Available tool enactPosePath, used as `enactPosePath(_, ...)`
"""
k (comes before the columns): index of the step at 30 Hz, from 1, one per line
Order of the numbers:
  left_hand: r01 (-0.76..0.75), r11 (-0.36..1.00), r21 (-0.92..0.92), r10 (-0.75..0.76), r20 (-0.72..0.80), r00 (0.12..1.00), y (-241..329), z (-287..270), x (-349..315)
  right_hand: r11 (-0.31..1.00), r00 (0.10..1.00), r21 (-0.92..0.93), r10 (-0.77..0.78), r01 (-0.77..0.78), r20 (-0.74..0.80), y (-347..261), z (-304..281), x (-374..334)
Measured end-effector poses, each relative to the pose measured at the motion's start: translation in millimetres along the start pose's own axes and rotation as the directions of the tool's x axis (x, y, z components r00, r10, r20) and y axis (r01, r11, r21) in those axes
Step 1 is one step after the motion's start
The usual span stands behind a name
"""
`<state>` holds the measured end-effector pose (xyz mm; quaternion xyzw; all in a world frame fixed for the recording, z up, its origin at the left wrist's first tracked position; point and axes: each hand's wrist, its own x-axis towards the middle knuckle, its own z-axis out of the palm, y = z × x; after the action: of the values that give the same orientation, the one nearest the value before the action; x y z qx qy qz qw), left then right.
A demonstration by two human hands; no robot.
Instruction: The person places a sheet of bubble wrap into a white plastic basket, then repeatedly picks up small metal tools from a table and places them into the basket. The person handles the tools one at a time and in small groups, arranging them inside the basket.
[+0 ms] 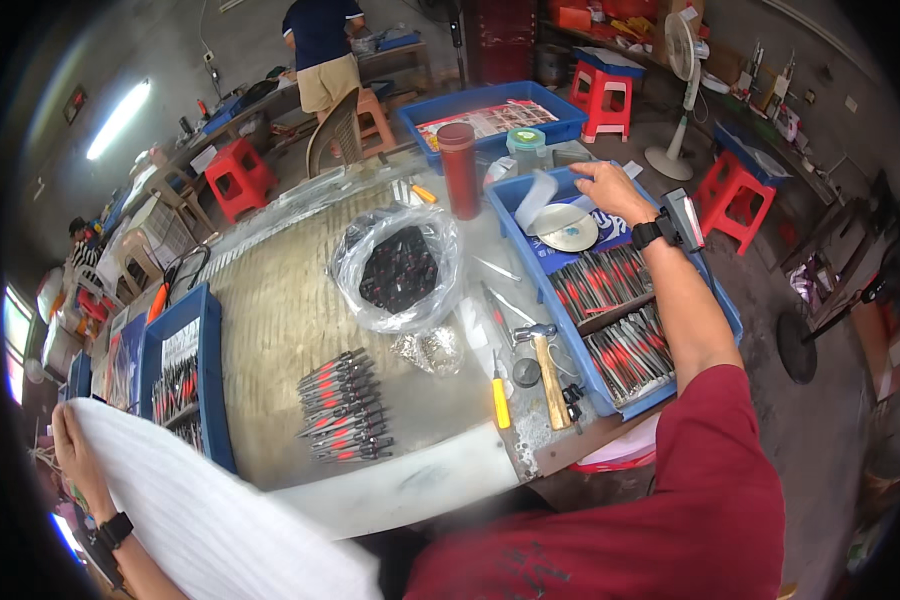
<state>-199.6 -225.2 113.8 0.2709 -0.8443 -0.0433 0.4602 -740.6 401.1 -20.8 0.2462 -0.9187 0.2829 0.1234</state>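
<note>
My left hand [78,462] is closed on the edge of a white cloth [200,500], which hangs across my lap at the lower left. My right hand [615,192] reaches over the far end of the right-hand blue tray [618,402], fingers stretched out and nothing visible in them. Beside its fingertips is a blurred whitish strip [537,200] above a round pale dish [568,230]. Nearer in that tray lie rows of slim metal tools with red marks [625,350], apparently tweezers or pliers. A stack of similar dark tools with red marks [345,405] rests on the table.
A clear bag of small black parts [400,268] sits mid-table, near a red cylinder [459,170]. By the right tray lie a hammer [550,380] and a yellow-handled screwdriver [500,400]. Another blue tray [213,350] stands left. A person [322,50] stands far back.
</note>
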Motion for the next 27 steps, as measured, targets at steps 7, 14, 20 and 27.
enactPosePath(7, -0.147, 0.988, -0.051, 0.147, -0.006, 0.989, 27.8, 2.9, -2.0, 0.938, 0.973, 0.345, 0.109, -0.034, -0.202, -66.5, -17.7, -11.3)
enactPosePath(14, -0.21, 0.977, 0.033, 0.211, -0.029, 0.977, 96.8, -0.9, -6.2, 0.617, 0.932, 0.759, -0.361, 0.208, 0.038, -228.2, -24.3, -83.2)
enactPosePath(20, -0.513, 0.858, -0.021, 0.509, -0.097, 0.855, 150.2, 14.8, -5.8, 0.465, 0.636, 0.882, -0.66, -0.074, 0.401, -325.3, 16.0, -142.4)
enactPosePath(27, -0.557, 0.83, -0.033, 0.556, -0.027, 0.83, 174.0, 24.1, -15.6, 0.307, 0.519, 0.87, -0.707, -0.386, 0.48, -383.4, 51.2, -179.8)
